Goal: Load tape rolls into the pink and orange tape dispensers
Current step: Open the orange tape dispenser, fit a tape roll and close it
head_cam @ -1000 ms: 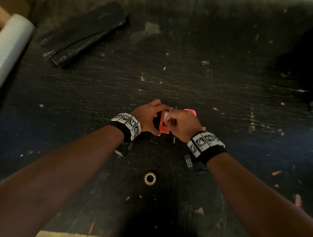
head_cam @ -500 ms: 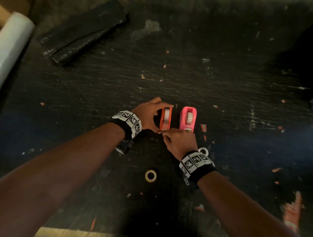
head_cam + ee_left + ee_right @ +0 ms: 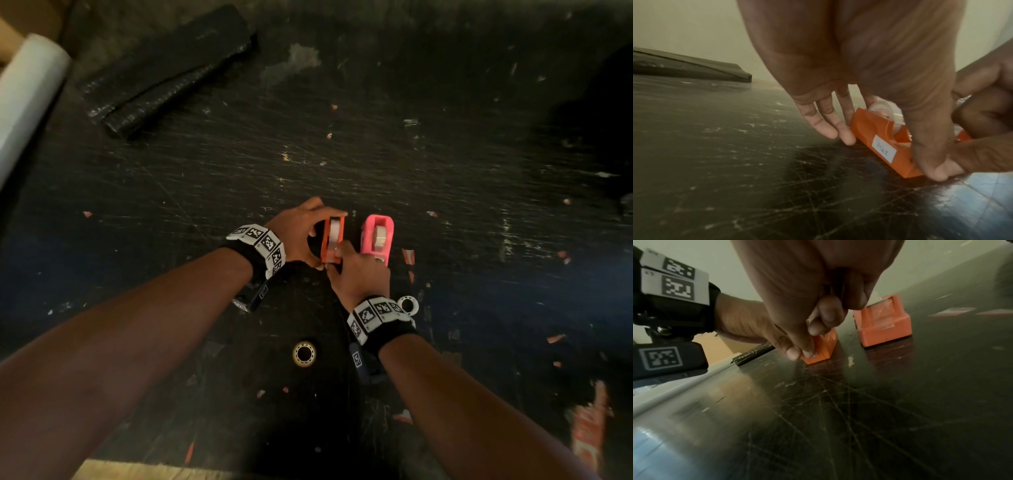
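The orange dispenser [image 3: 331, 240] stands on the black table with a clear tape roll [image 3: 881, 107] seated in it. My left hand [image 3: 317, 240] grips it lengthwise, fingers at its far end and thumb [image 3: 931, 164] at its near end. My right hand [image 3: 337, 251] pinches at the near cutter end of the orange dispenser [image 3: 824, 348]. What looks like the clear tape end sits between thumb and forefinger [image 3: 818, 324]. The pink dispenser [image 3: 376, 240] stands just to the right, untouched, with a tape roll in it.
A yellowish tape roll [image 3: 304, 354] lies between my forearms. A white ring [image 3: 407, 304] lies by my right wrist. A folded black sheet [image 3: 164, 68] and a white roll [image 3: 27, 96] lie at the far left. Paper scraps are scattered at the right.
The orange dispenser, held up in both hands a second ago, now stands on the table beside the pink one. My right hand drew back, then returned to its near end.
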Motion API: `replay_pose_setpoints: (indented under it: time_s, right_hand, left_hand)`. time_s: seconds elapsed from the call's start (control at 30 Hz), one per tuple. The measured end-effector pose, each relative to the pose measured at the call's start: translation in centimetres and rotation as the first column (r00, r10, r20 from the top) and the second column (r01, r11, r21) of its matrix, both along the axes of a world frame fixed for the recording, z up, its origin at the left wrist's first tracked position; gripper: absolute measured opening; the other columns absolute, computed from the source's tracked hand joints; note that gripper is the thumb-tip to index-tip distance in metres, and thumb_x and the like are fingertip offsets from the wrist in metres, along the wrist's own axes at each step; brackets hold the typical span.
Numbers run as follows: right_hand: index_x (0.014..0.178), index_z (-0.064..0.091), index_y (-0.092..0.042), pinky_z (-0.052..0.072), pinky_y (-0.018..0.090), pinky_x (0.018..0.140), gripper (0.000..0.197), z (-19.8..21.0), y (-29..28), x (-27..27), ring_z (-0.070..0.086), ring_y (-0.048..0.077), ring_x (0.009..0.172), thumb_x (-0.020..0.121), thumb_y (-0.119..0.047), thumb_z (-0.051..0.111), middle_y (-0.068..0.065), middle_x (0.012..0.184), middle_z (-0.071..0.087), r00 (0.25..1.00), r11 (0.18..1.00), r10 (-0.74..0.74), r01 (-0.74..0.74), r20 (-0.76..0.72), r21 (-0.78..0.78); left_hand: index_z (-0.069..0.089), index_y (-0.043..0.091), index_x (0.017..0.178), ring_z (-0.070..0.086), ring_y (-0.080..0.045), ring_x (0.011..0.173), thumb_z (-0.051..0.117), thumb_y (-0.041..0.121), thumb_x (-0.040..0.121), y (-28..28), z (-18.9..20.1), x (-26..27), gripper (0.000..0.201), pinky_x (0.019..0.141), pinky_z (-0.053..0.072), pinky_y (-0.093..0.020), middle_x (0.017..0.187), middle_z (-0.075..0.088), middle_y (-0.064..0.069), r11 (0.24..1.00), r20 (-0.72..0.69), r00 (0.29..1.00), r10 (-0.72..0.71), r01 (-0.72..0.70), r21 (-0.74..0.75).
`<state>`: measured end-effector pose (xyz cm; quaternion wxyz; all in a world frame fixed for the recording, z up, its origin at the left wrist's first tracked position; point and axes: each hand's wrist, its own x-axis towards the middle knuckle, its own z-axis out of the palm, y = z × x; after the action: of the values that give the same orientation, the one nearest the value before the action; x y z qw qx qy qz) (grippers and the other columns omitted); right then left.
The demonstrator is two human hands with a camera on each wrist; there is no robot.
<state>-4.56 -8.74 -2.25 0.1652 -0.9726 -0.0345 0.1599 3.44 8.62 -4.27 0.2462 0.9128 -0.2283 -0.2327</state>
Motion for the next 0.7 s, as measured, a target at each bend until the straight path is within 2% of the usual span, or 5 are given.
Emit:
replay_pose_setpoints:
  time_s: [0.13, 0.3, 0.43, 0.53, 0.7]
  right_hand:
    - [0.122, 0.055, -0.023, 0.054, 0.041, 0.076, 0.037, 0.2, -0.6, -0.8, 0.072, 0.032, 0.092, 0.094, -0.047, 0.06, 0.006, 0.096, 0.073, 1.0, 1.0, -0.012, 0.012, -0.018, 0.017]
    - [0.117, 0.059, -0.029, 0.055, 0.035, 0.076, 0.032, 0.9, -4.5, -3.9, 0.073, 0.024, 0.092, 0.092, -0.05, 0.063, -0.003, 0.098, 0.074, 0.997, 0.996, -0.082, 0.082, -0.002, 0.041]
    - [0.108, 0.064, -0.025, 0.052, 0.036, 0.069, 0.029, 0.7, -8.8, -6.6, 0.072, 0.029, 0.089, 0.086, -0.042, 0.073, 0.0, 0.108, 0.068, 0.956, 0.957, -0.281, 0.273, 0.085, 0.1]
    - [0.118, 0.059, -0.024, 0.049, 0.036, 0.073, 0.04, 0.1, -10.9, -7.6, 0.068, 0.034, 0.097, 0.084, -0.037, 0.075, 0.003, 0.123, 0.056, 0.939, 0.936, -0.344, 0.343, -0.006, 0.082]
    - [0.133, 0.054, -0.025, 0.057, 0.044, 0.089, 0.053, -0.6, -11.3, -8.2, 0.064, 0.033, 0.111, 0.085, -0.028, 0.075, 0.006, 0.134, 0.046, 0.966, 0.966, -0.237, 0.246, -0.106, 0.084]
  left_hand:
    - [0.029, 0.042, 0.157, 0.064, -0.017, 0.103, 0.098, 0.039, 0.054, 0.1, 0.3, -0.6, 0.124, 0.09, 0.059, -0.04, 0.143, 0.041, 0.005, 1.0, -0.027, 1.0, 0.009, -0.009, 0.01]
    - [-0.001, 0.047, 0.16, 0.049, -0.026, 0.136, 0.099, 0.038, 0.055, 0.8, 1.7, -3.4, 0.145, 0.11, 0.05, -0.046, 0.163, 0.01, 0.003, 0.992, -0.047, 0.992, 0.117, -0.114, 0.063]
    - [0.025, 0.046, 0.152, 0.056, -0.014, 0.12, 0.09, 0.048, 0.067, 2.2, 2.2, -8.5, 0.108, 0.101, 0.057, -0.043, 0.15, 0.027, 0.005, 0.959, -0.027, 0.959, 0.282, -0.283, -0.001]
    - [0.05, 0.04, 0.134, 0.056, -0.005, 0.105, 0.083, 0.055, 0.073, 2.2, 1.8, -14.0, 0.071, 0.095, 0.057, -0.035, 0.131, 0.043, 0.011, 0.956, -0.027, 0.956, 0.291, -0.292, -0.037]
    - [0.06, 0.038, 0.124, 0.056, -0.009, 0.112, 0.079, 0.062, 0.067, 0.0, -0.3, -20.8, 0.065, 0.099, 0.051, -0.031, 0.124, 0.05, 0.011, 0.97, -0.055, 0.969, 0.242, -0.242, 0.002]
